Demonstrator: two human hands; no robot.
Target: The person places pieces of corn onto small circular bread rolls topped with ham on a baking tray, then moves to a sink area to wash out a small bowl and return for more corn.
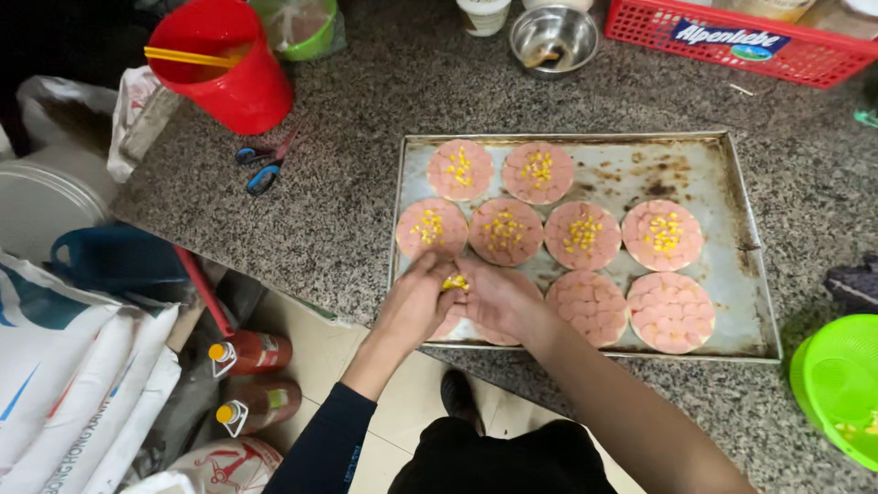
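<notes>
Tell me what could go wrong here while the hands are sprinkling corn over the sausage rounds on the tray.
1. The left hand and right hand pinch corn kernels at the tray's near edge; loose kernels could drop past it onto the floor.
2. The two plain rounds at the front right may end up unevenly topped compared with the six already dotted with corn.
3. The tray sits close to the counter edge, so a nudge from a forearm might shift it.
</notes>
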